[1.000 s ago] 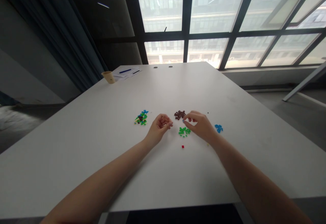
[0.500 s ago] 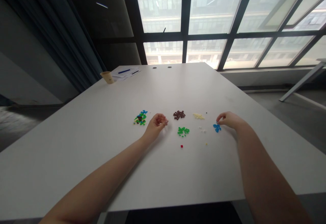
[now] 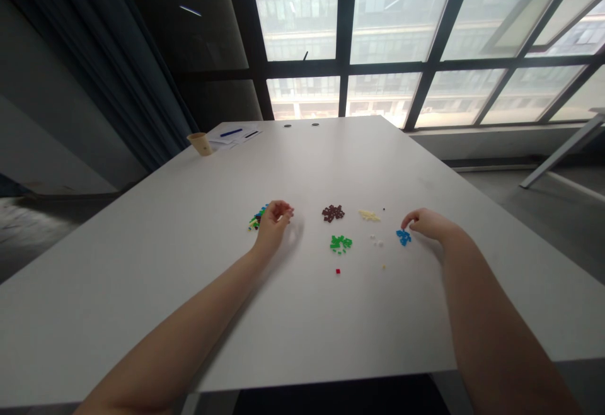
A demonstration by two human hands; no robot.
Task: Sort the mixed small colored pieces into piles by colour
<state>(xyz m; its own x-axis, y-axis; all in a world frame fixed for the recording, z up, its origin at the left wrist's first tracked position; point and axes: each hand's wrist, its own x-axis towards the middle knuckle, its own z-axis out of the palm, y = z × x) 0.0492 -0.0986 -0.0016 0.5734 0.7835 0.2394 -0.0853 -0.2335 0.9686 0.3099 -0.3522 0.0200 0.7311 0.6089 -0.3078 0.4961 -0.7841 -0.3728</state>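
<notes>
My left hand point(image 3: 274, 220) hovers over the right side of a mixed pile of small coloured building bricks point(image 3: 256, 219), partly covering it. Its fingers are curled in towards the thumb; whatever they may hold is too small to make out. At the right, my right hand point(image 3: 425, 222) has thumb and forefinger bent down at the far edge of a small heap of blue bricks point(image 3: 404, 237). I cannot see what, if anything, sits between those fingertips. Between the hands lie brown bricks point(image 3: 333, 213), green bricks point(image 3: 340, 244) and pale yellow bricks point(image 3: 369, 215).
Closer to me are a single red brick point(image 3: 338, 271) and a tiny yellow piece point(image 3: 384, 267). A few white pieces point(image 3: 377, 241) and one dark piece point(image 3: 384, 209) lie nearby. A paper cup point(image 3: 200, 144) and papers with pens point(image 3: 234, 134) are at the white table's far left.
My left hand has moved left, from beside the brown bricks to over the mixed pile. My right hand has stayed by the blue heap with almost no movement.
</notes>
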